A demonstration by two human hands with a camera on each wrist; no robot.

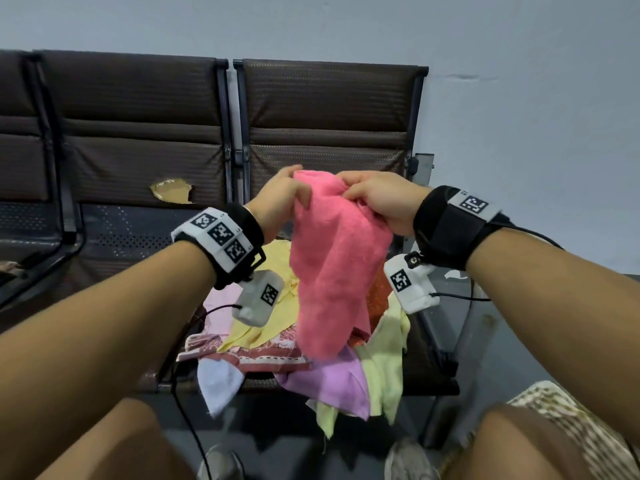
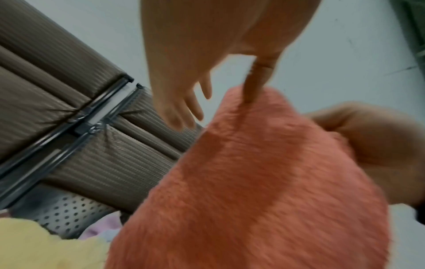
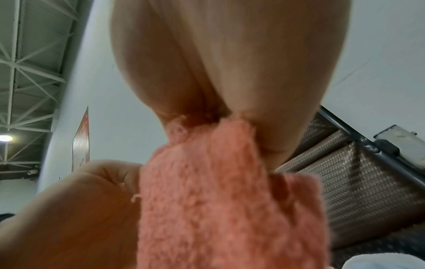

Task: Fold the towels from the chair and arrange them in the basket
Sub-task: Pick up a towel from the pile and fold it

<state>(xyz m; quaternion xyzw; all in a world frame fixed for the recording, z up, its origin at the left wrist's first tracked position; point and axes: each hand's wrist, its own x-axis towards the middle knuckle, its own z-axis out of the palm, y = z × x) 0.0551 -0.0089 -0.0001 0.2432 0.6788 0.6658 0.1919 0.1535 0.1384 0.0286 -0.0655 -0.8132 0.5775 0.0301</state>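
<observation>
both hands, left hand (image 1: 277,199) and right hand (image 1: 381,199), pinching pink towel (image 1: 332,265) above the chair (image 1: 329,109) pile

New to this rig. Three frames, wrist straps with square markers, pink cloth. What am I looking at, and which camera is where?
No robot here: a person works with bare hands. The big picture comes from a camera on the head, looking down at both arms. The other two come from small cameras strapped under each wrist, looking along the hand; the square markers sit on those straps.

The left hand and the right hand both pinch the top edge of a pink towel, holding it up so it hangs. The wrist views show the same towel from close up, looking more orange there.

Under it, on the seat of a brown chair, lies a loose pile of unfolded towels: yellow, purple, white, pale green and a patterned red one. No basket can be clearly made out.
</observation>
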